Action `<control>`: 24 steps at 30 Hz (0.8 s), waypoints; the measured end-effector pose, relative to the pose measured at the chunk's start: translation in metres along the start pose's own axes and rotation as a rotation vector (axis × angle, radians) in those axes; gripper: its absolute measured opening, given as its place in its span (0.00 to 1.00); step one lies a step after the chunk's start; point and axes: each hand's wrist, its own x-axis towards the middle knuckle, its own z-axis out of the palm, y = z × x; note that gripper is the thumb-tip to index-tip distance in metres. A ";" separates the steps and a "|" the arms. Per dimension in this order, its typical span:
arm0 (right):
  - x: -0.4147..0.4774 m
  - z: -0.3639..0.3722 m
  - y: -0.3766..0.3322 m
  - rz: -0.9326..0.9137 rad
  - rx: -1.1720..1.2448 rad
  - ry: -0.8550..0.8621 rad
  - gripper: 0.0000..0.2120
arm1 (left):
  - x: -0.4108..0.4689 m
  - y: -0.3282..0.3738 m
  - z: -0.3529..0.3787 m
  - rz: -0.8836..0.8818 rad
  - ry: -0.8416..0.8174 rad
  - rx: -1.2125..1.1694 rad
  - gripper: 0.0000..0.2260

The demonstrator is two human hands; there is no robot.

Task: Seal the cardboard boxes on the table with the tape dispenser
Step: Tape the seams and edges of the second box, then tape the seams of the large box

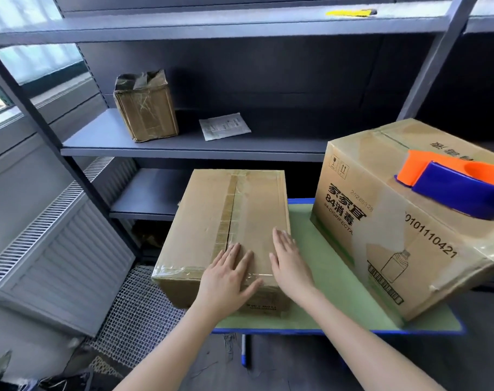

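Note:
A flat cardboard box (212,210) lies on the left part of the green table (325,277), overhanging its left edge, with clear tape along its top seam. My left hand (229,277) rests flat on the box's near top edge, fingers spread. My right hand (288,258) lies flat at the box's near right corner, fingers apart. A larger printed cardboard box (395,221) stands on the right of the table. On top of it sits an orange and blue tape dispenser (452,184), in neither hand.
A dark metal shelving unit (183,148) stands behind the table, holding a small taped box (145,108) and a paper sheet (224,127). A radiator grille (59,249) and wire mesh (138,311) lie at lower left. The table's blue front edge (296,331) is near me.

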 end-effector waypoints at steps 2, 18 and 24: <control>-0.002 0.003 0.002 -0.020 -0.099 -0.017 0.23 | 0.003 -0.003 0.005 0.016 0.030 0.030 0.30; -0.024 -0.151 0.058 -0.114 -0.026 0.207 0.18 | 0.084 0.125 -0.037 0.140 0.198 -0.122 0.19; -0.050 -0.235 0.106 -0.317 -0.184 0.677 0.15 | 0.132 0.209 -0.070 0.220 0.304 -0.351 0.19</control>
